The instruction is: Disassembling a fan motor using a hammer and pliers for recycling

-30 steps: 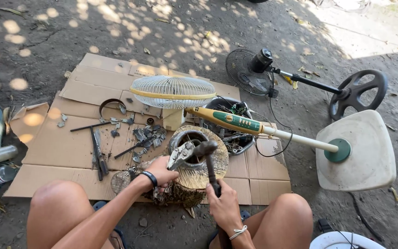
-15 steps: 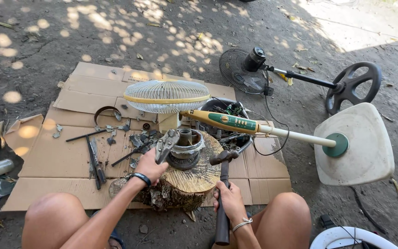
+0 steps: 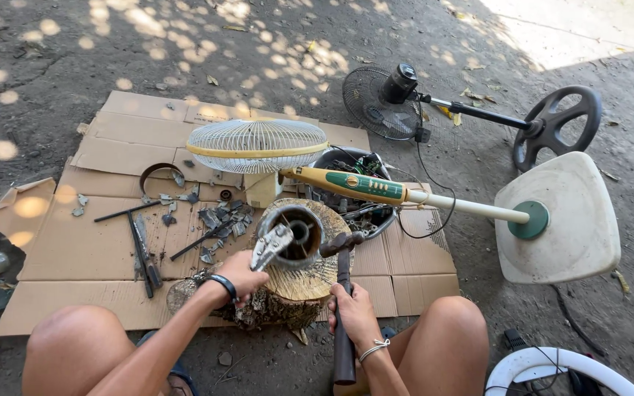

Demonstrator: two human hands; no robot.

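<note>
On the stump (image 3: 310, 275), left hand (image 3: 240, 273) fingers grip pliers (image 3: 271, 246), right hand (image 3: 352, 312) a hammer (image 3: 343, 293).

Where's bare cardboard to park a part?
Free: cardboard left of the long tools, and the flaps right of the stump. Crowded: metal scraps between the tools and the stump.

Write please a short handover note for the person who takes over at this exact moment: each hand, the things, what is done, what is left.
Left hand: grip on the pliers, clamped on the rim of the metal motor shell.
Right hand: grip on the hammer, head beside the shell.
Shell sits on the wood stump.
Done: broken pieces lie on the cardboard.
Left: shell not yet apart.
</note>
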